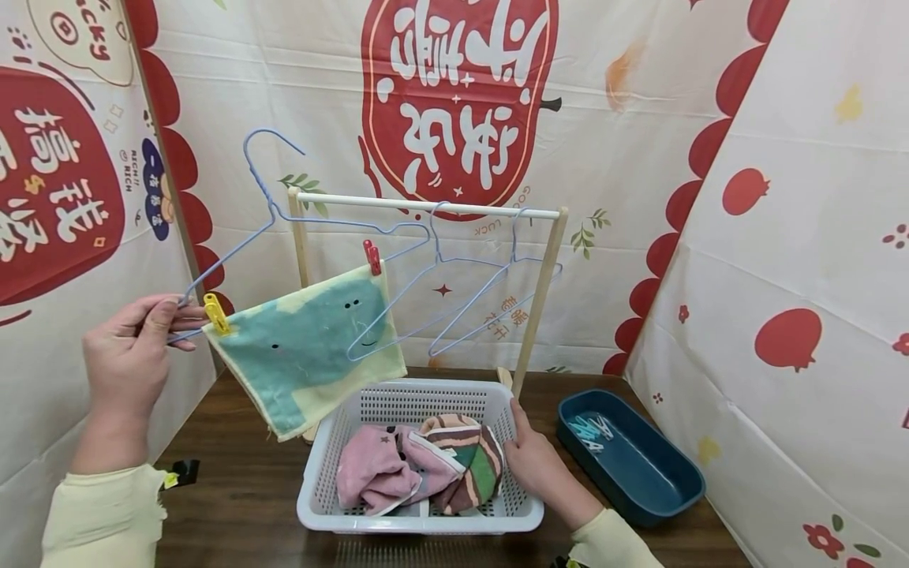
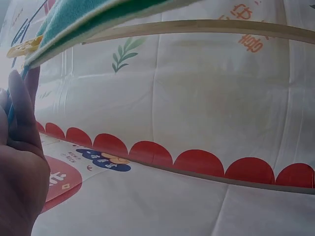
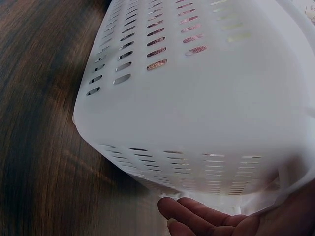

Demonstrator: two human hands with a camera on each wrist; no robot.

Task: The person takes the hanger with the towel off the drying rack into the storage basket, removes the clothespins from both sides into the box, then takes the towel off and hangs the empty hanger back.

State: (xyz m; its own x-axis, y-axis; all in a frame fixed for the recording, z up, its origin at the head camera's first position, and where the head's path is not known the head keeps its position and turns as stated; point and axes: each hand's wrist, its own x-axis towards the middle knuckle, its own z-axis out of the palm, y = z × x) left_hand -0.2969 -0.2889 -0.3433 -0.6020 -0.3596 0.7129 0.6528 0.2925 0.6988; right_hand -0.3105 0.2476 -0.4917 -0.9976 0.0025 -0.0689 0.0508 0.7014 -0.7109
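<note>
Head view: one cloth (image 1: 305,347) pegged up, two lying loose

We see the left hand (image 1: 135,351) pinching one lower corner of a blue hanger (image 1: 327,221), thumb and fingers closed on the wire. Just beside that grip, a yellow peg (image 1: 216,314) clips one corner of the cloth to the lower bar; farther right, a red peg (image 1: 372,259) takes another, so it hangs slantwise from both. Above and right of the grip, the hook sits clear of the white rail (image 1: 398,203), where two other hangers (image 1: 469,260) carry no cloth that we can see.

Well below and right, the right hand (image 1: 536,465) holds the rim of the white basket (image 1: 419,524), fingers along its outer side; how firmly, we cannot tell. Left of that second grip, inside the basket, lie a pink cloth (image 1: 372,465) and a striped cloth (image 1: 472,469). Right of it stands a blue tray (image 1: 642,473) with more pegs (image 1: 585,431).

We judge one cloth's pegging done, its hanger not yet railed, and the basket pair left entirely to do.
</note>
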